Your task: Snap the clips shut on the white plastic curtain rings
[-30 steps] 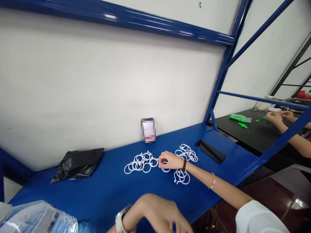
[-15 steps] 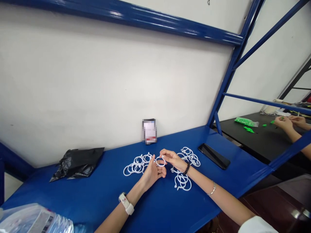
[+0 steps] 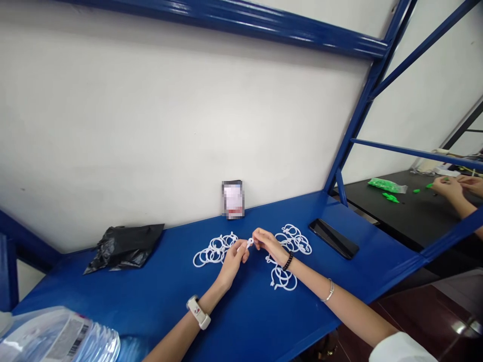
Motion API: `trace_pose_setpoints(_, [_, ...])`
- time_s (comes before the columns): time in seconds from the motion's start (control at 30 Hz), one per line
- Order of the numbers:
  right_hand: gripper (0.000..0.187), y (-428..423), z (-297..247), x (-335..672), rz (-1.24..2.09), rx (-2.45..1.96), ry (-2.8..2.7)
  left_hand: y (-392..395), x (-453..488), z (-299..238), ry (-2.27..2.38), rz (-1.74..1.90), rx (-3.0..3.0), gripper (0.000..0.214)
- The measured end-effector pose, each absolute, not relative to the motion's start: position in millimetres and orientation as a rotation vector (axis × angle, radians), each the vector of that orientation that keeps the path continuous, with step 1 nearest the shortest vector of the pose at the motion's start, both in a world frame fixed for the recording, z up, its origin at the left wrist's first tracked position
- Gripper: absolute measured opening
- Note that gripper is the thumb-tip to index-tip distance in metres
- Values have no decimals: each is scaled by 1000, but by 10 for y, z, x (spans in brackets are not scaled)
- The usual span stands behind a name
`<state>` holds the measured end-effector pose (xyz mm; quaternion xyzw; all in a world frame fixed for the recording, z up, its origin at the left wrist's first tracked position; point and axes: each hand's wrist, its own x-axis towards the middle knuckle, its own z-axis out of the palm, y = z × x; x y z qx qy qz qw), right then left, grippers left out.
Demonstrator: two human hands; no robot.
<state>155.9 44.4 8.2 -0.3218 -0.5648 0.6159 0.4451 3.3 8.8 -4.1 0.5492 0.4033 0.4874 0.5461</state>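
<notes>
My left hand (image 3: 234, 257) and my right hand (image 3: 266, 241) meet over the blue table (image 3: 158, 296), both pinching one small white plastic ring (image 3: 250, 243) between their fingertips. A spread of white rings (image 3: 213, 250) lies just left of my left hand. Another heap of white rings (image 3: 292, 240) sits behind my right hand, and a linked bunch of rings (image 3: 282, 276) lies below my right wrist. I wear a white watch on the left wrist, a dark bead bracelet and a silver bangle on the right arm.
A black phone (image 3: 333, 238) lies at the right of the table. A black plastic bag (image 3: 124, 245) is crumpled at the left. A small card (image 3: 233, 199) leans on the wall. A clear water bottle (image 3: 56, 339) fills the lower left corner. Another person's hands (image 3: 451, 187) handle green parts (image 3: 388, 187) on a black table.
My left hand came up from the bottom edge to join my right hand at the ring. Both hands then closed tighter on it, fingertips together.
</notes>
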Motion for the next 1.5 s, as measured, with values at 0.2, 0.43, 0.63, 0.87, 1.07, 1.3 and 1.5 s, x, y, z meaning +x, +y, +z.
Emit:
trace_pose_setpoints(0.2, [45,412,1,1530,1394,-914,-1664,77,17,-135,998,1161,1389,36])
trace_pose_setpoints(0.43, [45,372,19,1526,1464,-833,-1715,53,22,-108,926,1122,1416,33])
trace_pose_setpoints(0.63, [48,397,38,1518,1628,-799,-1578,63,24,-117,902,1094,1364,36])
trace_pose_setpoints(0.87, [49,388,37,1529,1690,-792,-1548,88,9,-196,871,1100,1347,37])
trace_pose_setpoints(1.07, [47,366,-23,1482,1629,-829,-1510,64,29,-156,916,1091,1380,36])
trace_pose_setpoints(1.3, [50,319,14,1504,1170,-1017,-1798,-31,61,-70,957,1031,1483,35])
trace_pose_setpoints(1.5, [34,361,57,1554,851,-1143,-1926,-55,40,-97,1014,1117,1576,38])
